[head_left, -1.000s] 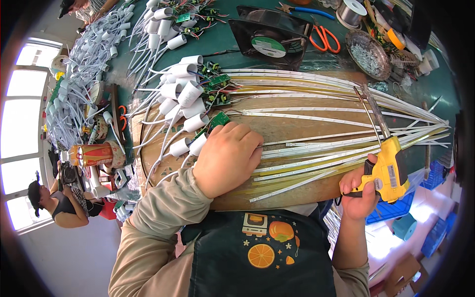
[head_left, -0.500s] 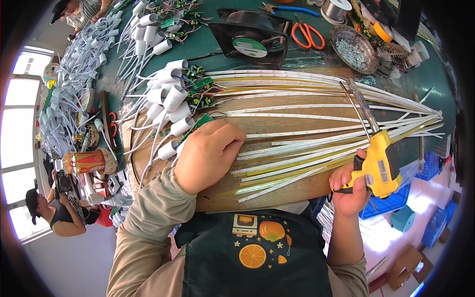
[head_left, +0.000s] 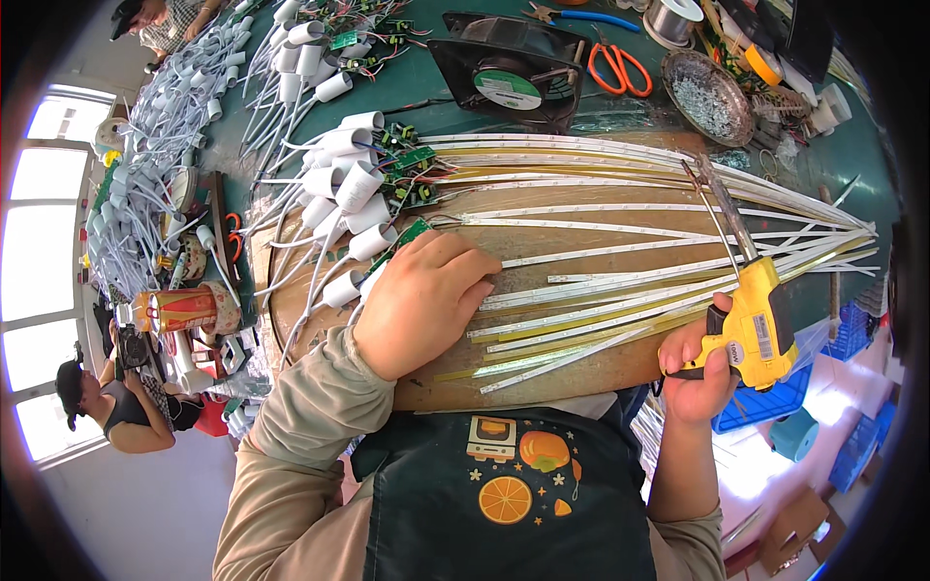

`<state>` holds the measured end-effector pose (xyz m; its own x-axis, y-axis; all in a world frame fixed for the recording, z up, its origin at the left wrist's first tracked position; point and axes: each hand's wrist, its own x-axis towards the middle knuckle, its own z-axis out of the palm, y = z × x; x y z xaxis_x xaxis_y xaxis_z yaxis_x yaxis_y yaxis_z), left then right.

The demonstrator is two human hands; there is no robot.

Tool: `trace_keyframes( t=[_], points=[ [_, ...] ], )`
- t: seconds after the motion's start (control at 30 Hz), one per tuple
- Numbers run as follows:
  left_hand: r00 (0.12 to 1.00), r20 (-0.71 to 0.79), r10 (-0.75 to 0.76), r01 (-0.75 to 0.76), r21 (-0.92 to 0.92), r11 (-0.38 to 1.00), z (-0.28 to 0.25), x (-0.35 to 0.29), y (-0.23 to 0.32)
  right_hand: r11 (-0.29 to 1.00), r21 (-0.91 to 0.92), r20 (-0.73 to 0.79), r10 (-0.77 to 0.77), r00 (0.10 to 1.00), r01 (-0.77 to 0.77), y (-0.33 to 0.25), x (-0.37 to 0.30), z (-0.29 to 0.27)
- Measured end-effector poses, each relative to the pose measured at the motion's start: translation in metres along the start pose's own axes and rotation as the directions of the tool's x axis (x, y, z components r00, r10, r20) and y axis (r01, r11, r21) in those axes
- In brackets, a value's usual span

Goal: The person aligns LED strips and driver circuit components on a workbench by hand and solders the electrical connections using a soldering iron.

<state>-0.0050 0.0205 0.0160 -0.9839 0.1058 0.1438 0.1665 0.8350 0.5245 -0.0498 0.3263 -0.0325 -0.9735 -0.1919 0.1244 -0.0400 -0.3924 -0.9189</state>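
My left hand (head_left: 424, 305) is closed over the left ends of several white LED strips (head_left: 572, 298), next to a green circuit board (head_left: 412, 232). Its fingertips are hidden beneath the hand, so what they pinch does not show. My right hand (head_left: 699, 368) grips a yellow soldering gun (head_left: 760, 324) by its handle. The gun's long metal tip (head_left: 710, 208) points up and away from me, over the strips. White plastic lamp caps (head_left: 360, 186) with wires and small boards lie in a cluster just beyond my left hand.
At the back stand a black fan (head_left: 513, 82), orange-handled scissors (head_left: 620, 70), a solder spool (head_left: 672, 21) and a bowl of small clear pieces (head_left: 707, 102). More caps and white cables (head_left: 160, 174) are heaped at the left. Two other people are at the far left. Blue crates (head_left: 765, 399) stand at lower right.
The whole view has shifted slightly, so the bench appears a little further right. Both hands keep nearly the same places, the right still holding the soldering gun.
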Motion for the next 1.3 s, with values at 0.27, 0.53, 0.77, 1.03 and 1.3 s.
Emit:
trace_keyframes(
  t=[0.27,0.53,0.77,1.03,1.3],
  points=[
    [0.997,-0.003,-0.083,0.083,0.061,0.995,-0.009,-0.007,0.002,1.000,-0.003,0.004,-0.006,1.000,0.006,0.002,-0.002,-0.001],
    [0.994,-0.040,-0.104,0.106,0.055,0.993,-0.003,-0.009,-0.005,1.000,-0.009,0.007,-0.005,1.000,0.005,0.002,-0.001,-0.001],
    [0.989,-0.124,-0.076,0.086,0.073,0.994,0.000,-0.009,-0.005,1.000,-0.019,0.016,-0.017,1.000,0.018,0.003,-0.003,-0.001],
    [0.979,-0.193,-0.062,0.084,0.109,0.990,0.004,-0.010,-0.008,0.997,-0.035,0.073,0.068,0.995,-0.066,-0.001,-0.020,0.006],
    [0.979,-0.203,-0.020,0.042,0.106,0.994,0.004,-0.009,-0.010,0.884,-0.102,0.204,0.468,0.860,-0.456,-0.012,-0.043,0.035]
  ],
)
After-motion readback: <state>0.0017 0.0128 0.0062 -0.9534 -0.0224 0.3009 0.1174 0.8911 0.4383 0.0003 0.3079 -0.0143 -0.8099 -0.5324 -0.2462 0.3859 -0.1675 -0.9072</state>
